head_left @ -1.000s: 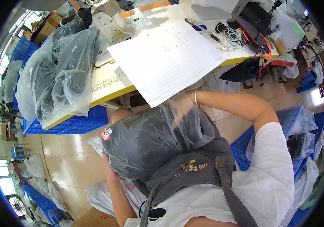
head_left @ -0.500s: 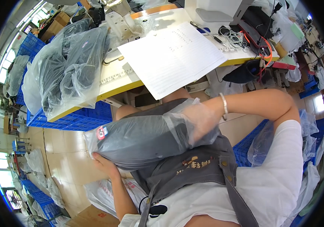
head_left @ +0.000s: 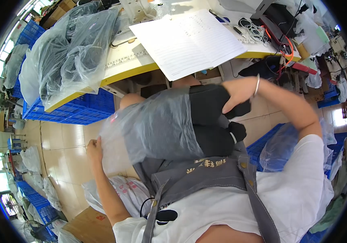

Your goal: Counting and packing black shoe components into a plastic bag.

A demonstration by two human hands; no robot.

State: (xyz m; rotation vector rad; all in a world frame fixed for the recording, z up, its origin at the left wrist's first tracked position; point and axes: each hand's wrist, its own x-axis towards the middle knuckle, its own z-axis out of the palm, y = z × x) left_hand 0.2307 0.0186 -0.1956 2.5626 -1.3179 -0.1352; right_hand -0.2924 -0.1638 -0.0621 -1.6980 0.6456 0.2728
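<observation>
Across the person's lap, the right hand (head_left: 238, 95) has its fingers closed over the dark folded garment (head_left: 212, 121) at its right end, a bangle on the wrist. The left hand (head_left: 95, 148) pinches the far left edge of the clear plastic bag (head_left: 149, 125), fingers shut on the film. The garment sits half inside that bag: its left part shows grey through the plastic, its right part pokes out bare and black. It lies level, just above a grey apron (head_left: 206, 178). Beyond it stands a table (head_left: 129, 60) with a yellow edge, over a tan tiled floor (head_left: 66, 141). On the table lie an open lined notebook (head_left: 189, 40) and a heap of bagged dark clothes (head_left: 66, 48). Blue crates (head_left: 80, 109) stand below the table, and more bags lie near the person's left elbow.
</observation>
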